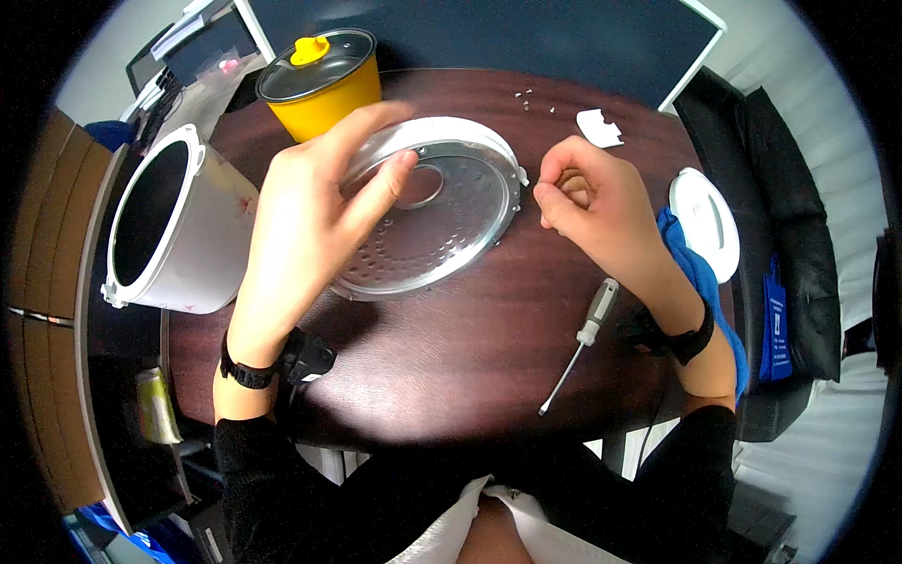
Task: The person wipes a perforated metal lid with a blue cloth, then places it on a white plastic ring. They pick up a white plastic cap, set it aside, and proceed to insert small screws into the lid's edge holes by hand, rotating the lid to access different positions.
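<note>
A round appliance lid with a silver, dimpled metal plate (442, 246) facing up and a white rim (442, 127) lies on the dark wood table. Over its left part hovers my left hand (324, 188), thumb and fingers spread, with nothing visible between them. It hides part of the lid; whether it touches the rim I cannot tell. Just right of the lid, my right hand (597, 193) is closed with thumb and fingertips pinched together. Anything in that pinch is too small or hidden to make out. A grey-handled screwdriver (598, 310) lies below my right hand, its shaft pointing toward me.
At left a white cooker body (202, 235) lies on its side. A yellow pot (329, 103) with a glass lid stands behind. Several screws (528, 92) and a broken-edged white piece (599, 128) lie at the back. A white oval cover (705, 226) and blue cloth (691, 254) are at right.
</note>
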`<state>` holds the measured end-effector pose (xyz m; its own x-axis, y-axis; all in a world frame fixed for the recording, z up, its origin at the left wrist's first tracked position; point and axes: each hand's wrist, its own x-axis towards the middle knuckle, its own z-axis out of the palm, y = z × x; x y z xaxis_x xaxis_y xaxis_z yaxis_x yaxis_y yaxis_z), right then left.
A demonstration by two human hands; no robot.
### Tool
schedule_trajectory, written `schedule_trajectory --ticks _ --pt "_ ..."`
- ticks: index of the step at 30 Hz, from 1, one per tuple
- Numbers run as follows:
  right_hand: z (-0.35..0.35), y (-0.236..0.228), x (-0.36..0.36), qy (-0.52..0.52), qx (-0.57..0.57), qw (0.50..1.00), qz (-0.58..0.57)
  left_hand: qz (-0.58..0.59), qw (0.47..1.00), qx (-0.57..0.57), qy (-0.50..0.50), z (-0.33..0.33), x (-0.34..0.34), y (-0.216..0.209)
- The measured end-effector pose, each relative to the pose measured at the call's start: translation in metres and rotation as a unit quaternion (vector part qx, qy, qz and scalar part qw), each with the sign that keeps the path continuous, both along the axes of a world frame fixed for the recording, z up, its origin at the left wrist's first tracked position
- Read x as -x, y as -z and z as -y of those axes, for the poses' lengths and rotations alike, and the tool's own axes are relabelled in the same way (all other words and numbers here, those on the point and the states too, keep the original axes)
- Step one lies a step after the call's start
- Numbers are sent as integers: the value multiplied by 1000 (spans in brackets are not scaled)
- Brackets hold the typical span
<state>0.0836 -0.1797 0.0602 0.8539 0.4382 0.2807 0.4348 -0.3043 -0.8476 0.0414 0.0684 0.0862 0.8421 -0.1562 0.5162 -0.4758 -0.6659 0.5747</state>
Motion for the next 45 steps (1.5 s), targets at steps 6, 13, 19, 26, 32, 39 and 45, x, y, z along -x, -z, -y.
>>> schedule_trajectory --ticks 6,13,19,26,32,39,45 --pt "-36 0 5 -55 -128 979 -152 34 999 0 35 -3 -3 1" --pt "-70 2 15 -84 -246 905 -338 59 998 -2 35 0 5 3" --pt "-75 11 16 -120 -292 877 -361 17 999 12 36 3 11 0" --pt "-71 10 18 -145 -306 861 -380 34 999 -5 29 2 12 3" --pt "-67 10 22 -129 -286 876 -366 38 999 -17 31 0 11 2" --pt "-63 15 16 -150 -328 858 -366 46 998 -18 32 1 11 2" --pt "-62 10 19 -110 -288 907 -287 40 998 -1 48 1 11 -2"
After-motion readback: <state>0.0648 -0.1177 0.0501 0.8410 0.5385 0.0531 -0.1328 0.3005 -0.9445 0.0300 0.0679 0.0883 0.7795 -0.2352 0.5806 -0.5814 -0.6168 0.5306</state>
